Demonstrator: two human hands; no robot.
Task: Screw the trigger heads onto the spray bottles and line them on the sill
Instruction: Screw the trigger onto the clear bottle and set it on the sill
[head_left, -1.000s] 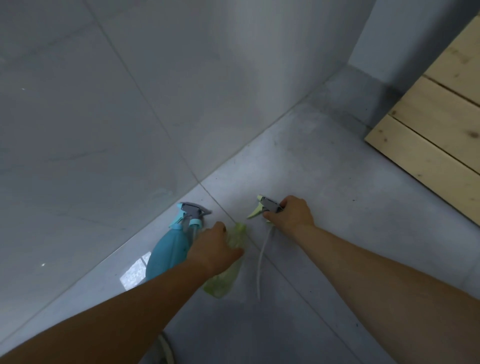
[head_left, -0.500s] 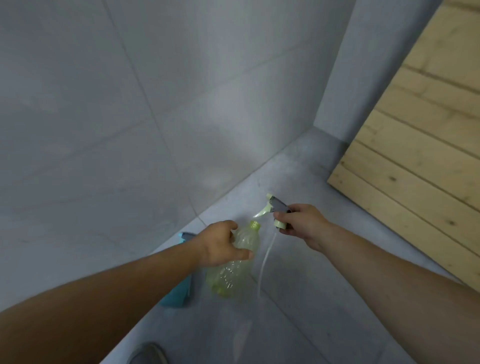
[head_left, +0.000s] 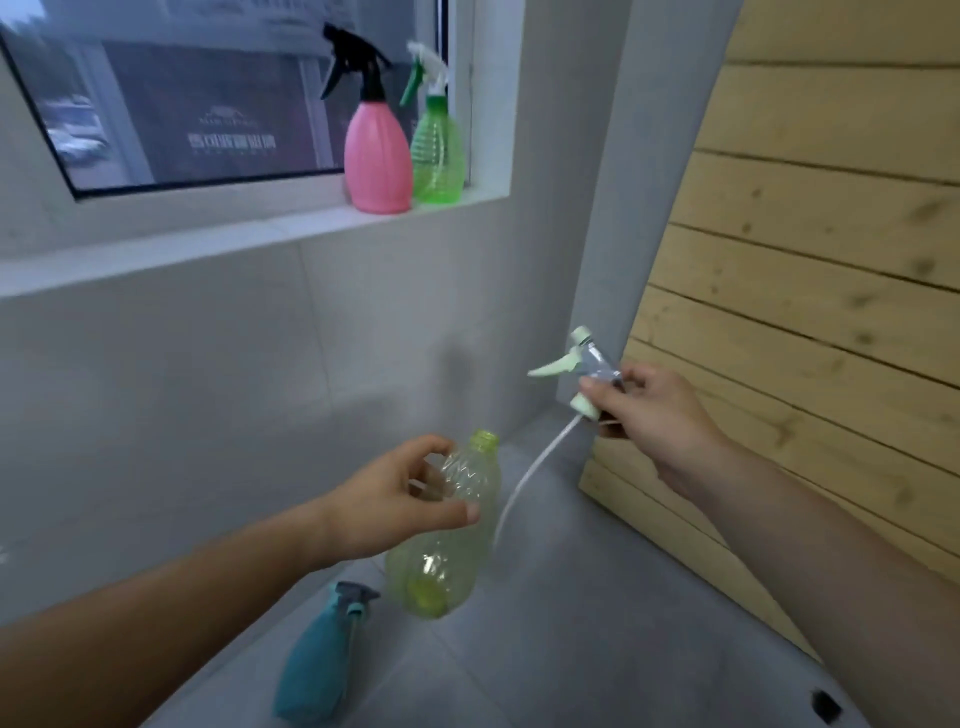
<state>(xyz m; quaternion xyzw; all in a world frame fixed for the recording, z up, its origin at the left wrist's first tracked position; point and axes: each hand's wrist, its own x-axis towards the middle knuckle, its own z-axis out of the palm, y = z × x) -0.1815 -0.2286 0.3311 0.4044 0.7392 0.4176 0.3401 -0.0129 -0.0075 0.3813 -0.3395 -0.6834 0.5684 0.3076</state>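
My left hand (head_left: 400, 501) grips a clear yellow-green bottle (head_left: 447, 551) around its shoulder, neck open and tilted up to the right. My right hand (head_left: 649, 415) holds a pale green and grey trigger head (head_left: 582, 366) above and to the right of the neck; its white dip tube (head_left: 530, 473) hangs outside the bottle. A teal bottle (head_left: 322, 660) with its trigger head on lies on the floor below. On the white sill (head_left: 208, 244) a pink bottle (head_left: 376, 156) with a black head stands beside a green bottle (head_left: 437, 150) with a white and green head.
A pale wooden plank panel (head_left: 810, 312) leans at the right, close to my right arm. Grey tiled wall (head_left: 208, 389) runs under the sill down to a grey tiled floor (head_left: 597, 623). The window (head_left: 182, 104) shows a street outside.
Both hands lifted the yellow-green bottle and trigger head off the floor, and my view rose to take in the sill. The teal bottle stayed on the floor.
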